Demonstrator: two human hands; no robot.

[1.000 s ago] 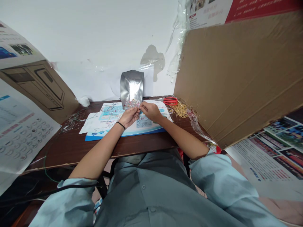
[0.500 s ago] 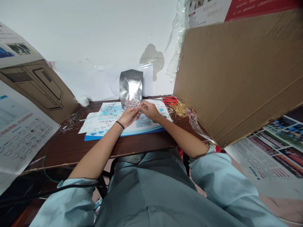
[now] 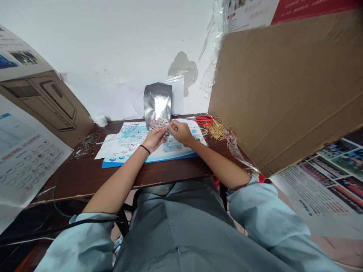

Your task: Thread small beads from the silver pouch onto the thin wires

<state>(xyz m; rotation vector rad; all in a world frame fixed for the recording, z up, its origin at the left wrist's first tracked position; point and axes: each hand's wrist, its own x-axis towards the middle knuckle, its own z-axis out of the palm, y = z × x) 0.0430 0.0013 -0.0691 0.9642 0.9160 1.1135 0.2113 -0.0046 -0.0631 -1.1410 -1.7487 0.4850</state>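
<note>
My left hand (image 3: 155, 139), with a black band at the wrist, is closed in a pinch over the printed sheets. Fingertip to fingertip with it, my right hand (image 3: 180, 132) is also pinched. Whatever is between the fingers is too small to make out. Just beyond the hands lies a heap of small mixed beads (image 3: 157, 124), clear, red and pink, at the mouth of a silver foil pouch (image 3: 157, 102) that leans on the wall. Printed sheets (image 3: 133, 145) with blue edges lie under both hands.
Red-handled scissors (image 3: 203, 120) lie at the right beside a pile of gold-coloured sticks (image 3: 216, 131) and crumpled clear plastic (image 3: 234, 145). Tangled thin cord (image 3: 86, 145) lies at the left of the dark table (image 3: 85, 177). Cardboard panels (image 3: 272, 87) stand on both sides.
Both hands stay pinched together in nearly the same place. The right fingertips have shifted very slightly from the left ones. The pouch and beads have not moved.
</note>
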